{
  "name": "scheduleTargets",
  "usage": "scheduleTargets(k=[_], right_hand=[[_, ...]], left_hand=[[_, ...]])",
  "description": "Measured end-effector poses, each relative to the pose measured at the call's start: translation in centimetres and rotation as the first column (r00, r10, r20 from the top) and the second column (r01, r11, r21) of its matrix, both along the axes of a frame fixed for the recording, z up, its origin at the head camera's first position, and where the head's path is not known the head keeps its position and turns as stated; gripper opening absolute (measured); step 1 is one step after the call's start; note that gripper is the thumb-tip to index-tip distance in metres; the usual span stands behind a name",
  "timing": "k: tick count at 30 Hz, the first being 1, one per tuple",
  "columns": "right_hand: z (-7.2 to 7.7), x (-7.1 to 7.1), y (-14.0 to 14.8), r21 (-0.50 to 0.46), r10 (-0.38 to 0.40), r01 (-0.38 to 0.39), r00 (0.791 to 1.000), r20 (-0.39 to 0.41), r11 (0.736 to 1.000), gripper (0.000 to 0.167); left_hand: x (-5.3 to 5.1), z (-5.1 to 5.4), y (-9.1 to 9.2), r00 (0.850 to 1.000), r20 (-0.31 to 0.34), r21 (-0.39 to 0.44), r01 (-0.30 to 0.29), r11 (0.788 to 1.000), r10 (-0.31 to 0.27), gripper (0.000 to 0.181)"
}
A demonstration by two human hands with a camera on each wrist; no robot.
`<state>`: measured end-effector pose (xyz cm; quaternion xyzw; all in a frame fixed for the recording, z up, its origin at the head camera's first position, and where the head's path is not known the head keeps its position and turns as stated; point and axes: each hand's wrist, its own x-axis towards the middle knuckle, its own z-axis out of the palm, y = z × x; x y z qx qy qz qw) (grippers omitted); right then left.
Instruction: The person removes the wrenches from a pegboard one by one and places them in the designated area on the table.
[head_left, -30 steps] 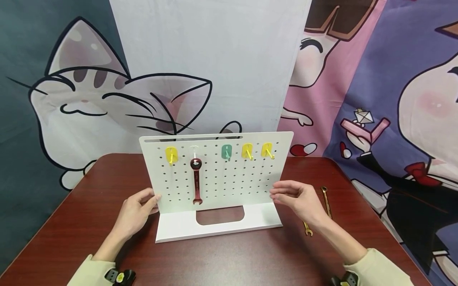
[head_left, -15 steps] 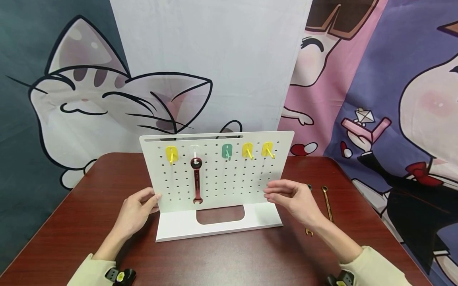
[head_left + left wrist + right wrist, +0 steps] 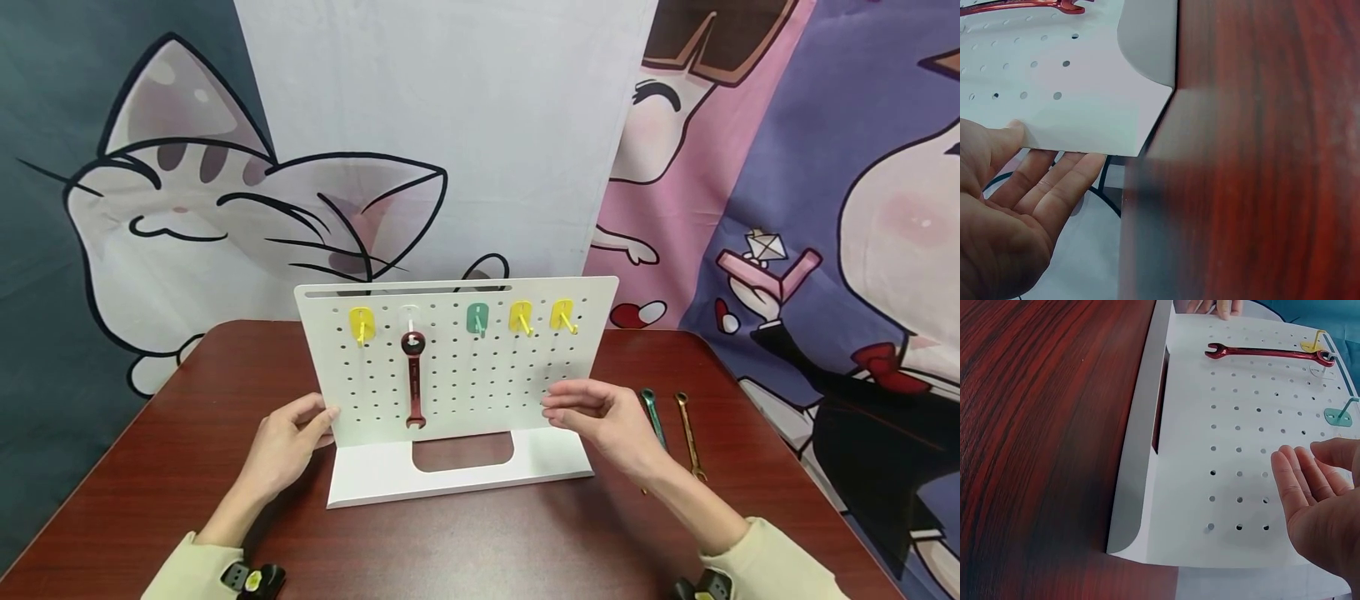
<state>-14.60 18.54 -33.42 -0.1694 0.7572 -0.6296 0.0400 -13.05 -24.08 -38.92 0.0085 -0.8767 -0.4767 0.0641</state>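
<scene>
A white pegboard (image 3: 450,367) stands on its base with a cut-out. My left hand (image 3: 281,450) grips its left edge; in the left wrist view the thumb (image 3: 1013,136) lies on the front and the fingers reach behind. My right hand (image 3: 607,423) is in front of the board's lower right, its fingers loosely extended and holding nothing; whether the fingertips touch the board cannot be told. A red combination wrench (image 3: 415,379) hangs by its ring end from a clear hook (image 3: 409,315), and shows again in the right wrist view (image 3: 1266,352).
A yellow hook (image 3: 362,323) sits left of the wrench. A green hook (image 3: 477,318) and two yellow hooks, one inner (image 3: 521,318) and one outer (image 3: 563,317), sit to its right. A green wrench (image 3: 652,412) and a gold wrench (image 3: 689,437) lie on the brown table (image 3: 465,550).
My right hand has shifted left along the front of the pegboard, uncovering the green wrench behind it. The left hand, the pegboard and the red wrench stay where they were.
</scene>
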Motion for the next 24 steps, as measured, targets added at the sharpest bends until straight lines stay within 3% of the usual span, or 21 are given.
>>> scheduleTargets(k=[24], right_hand=[[-0.2, 0.3, -1.2, -0.027, 0.059, -0.061, 0.997, -0.044, 0.998, 0.041]], left_hand=[[-0.1, 0.0, 0.1, 1.0, -0.006, -0.003, 0.003, 1.0, -0.003, 0.012]])
